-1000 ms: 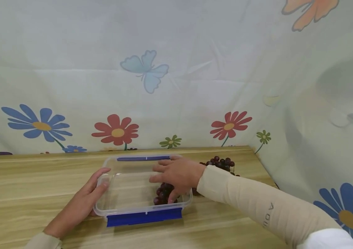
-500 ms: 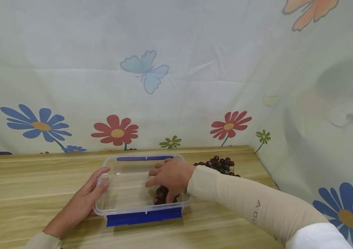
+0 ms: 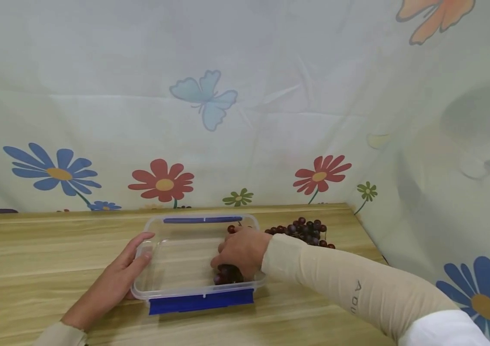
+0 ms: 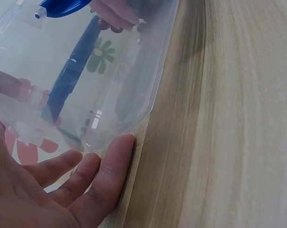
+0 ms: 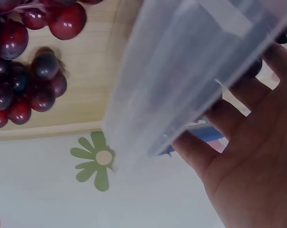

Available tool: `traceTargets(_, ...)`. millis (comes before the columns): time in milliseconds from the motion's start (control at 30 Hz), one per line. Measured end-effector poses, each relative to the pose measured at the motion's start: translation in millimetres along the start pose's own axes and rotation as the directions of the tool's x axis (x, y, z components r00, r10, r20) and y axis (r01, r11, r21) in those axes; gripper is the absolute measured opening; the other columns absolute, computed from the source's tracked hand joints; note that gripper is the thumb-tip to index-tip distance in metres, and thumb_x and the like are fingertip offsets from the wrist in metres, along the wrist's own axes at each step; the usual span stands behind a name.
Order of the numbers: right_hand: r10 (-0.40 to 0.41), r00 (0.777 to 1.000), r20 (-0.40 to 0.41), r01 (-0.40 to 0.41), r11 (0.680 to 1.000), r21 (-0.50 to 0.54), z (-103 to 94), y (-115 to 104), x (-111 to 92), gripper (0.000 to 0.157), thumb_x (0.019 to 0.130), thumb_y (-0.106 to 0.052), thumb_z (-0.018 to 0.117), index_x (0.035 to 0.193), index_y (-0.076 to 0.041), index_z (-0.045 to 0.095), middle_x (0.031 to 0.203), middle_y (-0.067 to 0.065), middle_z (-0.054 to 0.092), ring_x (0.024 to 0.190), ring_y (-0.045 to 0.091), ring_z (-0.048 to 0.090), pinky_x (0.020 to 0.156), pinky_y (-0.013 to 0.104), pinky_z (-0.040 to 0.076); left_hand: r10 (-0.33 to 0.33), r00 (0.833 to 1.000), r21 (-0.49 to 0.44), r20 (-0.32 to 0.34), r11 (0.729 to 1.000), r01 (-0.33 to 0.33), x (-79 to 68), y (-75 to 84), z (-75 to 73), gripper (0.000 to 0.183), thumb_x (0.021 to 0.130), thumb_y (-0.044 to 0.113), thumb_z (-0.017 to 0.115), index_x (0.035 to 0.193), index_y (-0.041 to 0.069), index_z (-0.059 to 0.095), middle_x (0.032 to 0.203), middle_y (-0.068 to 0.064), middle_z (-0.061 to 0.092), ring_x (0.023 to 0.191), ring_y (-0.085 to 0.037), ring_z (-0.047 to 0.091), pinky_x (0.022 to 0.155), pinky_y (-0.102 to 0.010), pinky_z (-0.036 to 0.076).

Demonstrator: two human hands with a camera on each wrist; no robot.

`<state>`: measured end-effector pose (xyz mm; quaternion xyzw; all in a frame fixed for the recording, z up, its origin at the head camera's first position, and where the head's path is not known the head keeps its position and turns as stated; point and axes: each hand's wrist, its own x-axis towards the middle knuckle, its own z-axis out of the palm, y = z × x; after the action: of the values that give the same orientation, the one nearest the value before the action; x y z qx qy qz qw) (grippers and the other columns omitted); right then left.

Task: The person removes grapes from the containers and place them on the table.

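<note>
A clear plastic food container (image 3: 176, 259) with blue side clips stands without a lid on the wooden table. My left hand (image 3: 117, 274) holds its left end, thumb over the rim; in the left wrist view its fingers (image 4: 110, 171) touch the lower outside wall. My right hand (image 3: 242, 252) reaches over the right rim into the container, fingers bent over a bunch of dark red grapes (image 3: 227, 275). The hand hides much of that bunch. In the right wrist view the fingers (image 5: 196, 147) pass behind the container's wall, with grapes partly visible between them.
More grapes (image 3: 307, 230) lie on the table (image 3: 55, 254) just right of the container, behind my right forearm. A patterned cloth backdrop (image 3: 245, 144) rises along the table's back edge and right side.
My right hand's spread fingers have drawn together and bent over the grapes inside the container, after a small shift left. The left hand and container stay in place.
</note>
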<state>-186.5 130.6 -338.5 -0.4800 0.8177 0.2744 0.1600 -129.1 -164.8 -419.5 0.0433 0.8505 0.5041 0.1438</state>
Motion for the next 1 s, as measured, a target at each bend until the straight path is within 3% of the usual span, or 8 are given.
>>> traceTargets(167,-0.008,1.000,-0.013,0.008,0.999,-0.032,7.2,1,1,0.061,0.086,-0.037,0.084,0.139,-0.046,0.056,0.122,-0.014,0.069,0.114,0.011,0.065,0.118,0.045,0.046,-0.003,1.000,-0.001,0.000,1.000,0.003,0.0,-0.4,0.2,0.061,0.109,0.058,0.040,0.163,0.041,0.017,0.172,-0.027,0.014,0.144,-0.055,0.040,0.102,-0.066,0.052)
traceTargets(467,-0.060,0.990,-0.131,0.046,0.993,-0.104,11.8,-3,6,0.043,0.090,-0.042,0.080,0.126,-0.035,0.057,0.110,-0.012,0.072,0.107,0.010,0.068,0.115,0.041,0.048,-0.006,1.000,0.012,-0.001,1.000,0.006,-0.7,-2.2,0.0,0.061,0.109,0.058,0.039,0.164,0.040,0.016,0.172,-0.027,0.013,0.146,-0.056,0.038,0.102,-0.069,0.051)
traceTargets(633,-0.061,0.988,-0.143,0.049,0.995,-0.083,12.7,-2,9,0.046,0.090,-0.048,0.078,0.128,-0.035,0.055,0.113,-0.013,0.070,0.108,0.010,0.067,0.114,0.039,0.048,-0.002,1.000,-0.029,0.001,1.000,0.002,-0.9,-1.7,0.6,0.060,0.110,0.054,0.041,0.163,0.040,0.018,0.169,-0.026,0.020,0.139,-0.052,0.047,0.095,-0.059,0.059)
traceTargets(833,-0.077,0.982,-0.174,0.058,0.992,-0.108,18.0,-5,9,0.059,0.091,-0.047,0.078,0.142,-0.040,0.050,0.122,-0.013,0.065,0.111,0.011,0.065,0.108,0.039,0.050,-0.002,1.000,-0.077,0.008,0.997,0.003,0.0,-0.8,0.3,0.058,0.110,0.051,0.044,0.162,0.040,0.020,0.164,-0.026,0.029,0.129,-0.043,0.057,0.085,-0.045,0.063)
traceTargets(1000,-0.100,0.975,-0.199,0.073,0.987,-0.141,20.0,-8,10,0.050,0.094,-0.039,0.077,0.137,-0.038,0.051,0.118,-0.012,0.064,0.102,0.010,0.066,0.100,0.034,0.052,0.000,1.000,-0.052,0.004,0.999,0.000,1.2,-1.5,-1.1,0.058,0.110,0.053,0.043,0.162,0.041,0.020,0.164,-0.025,0.030,0.129,-0.043,0.057,0.087,-0.045,0.062)
